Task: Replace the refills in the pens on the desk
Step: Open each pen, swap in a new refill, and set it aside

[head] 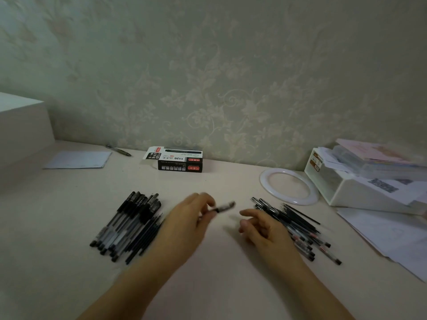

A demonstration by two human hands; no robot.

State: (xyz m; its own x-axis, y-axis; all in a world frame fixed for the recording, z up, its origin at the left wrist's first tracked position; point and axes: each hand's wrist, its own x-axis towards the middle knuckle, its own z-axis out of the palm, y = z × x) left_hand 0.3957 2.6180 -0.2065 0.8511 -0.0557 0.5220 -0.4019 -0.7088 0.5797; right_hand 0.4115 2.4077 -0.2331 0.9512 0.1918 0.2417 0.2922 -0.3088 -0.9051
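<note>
My left hand (188, 224) holds a black pen (224, 207) between its fingers above the middle of the desk, blurred by motion. My right hand (261, 226) hovers just to the right of it with loosely curled fingers and nothing in it. A pile of several black capped pens and loose refills (129, 224) lies left of my left hand. Another pile of pens and thin refills (298, 227) lies under and right of my right hand.
A black-and-white pen box (178, 159) stands at the back by the wall. A white ring (290, 186) lies at the right, beside a white organiser with papers (360, 181). Loose sheets (388, 234) cover the right edge. A notepad (79, 160) and single pen (119, 150) lie back left.
</note>
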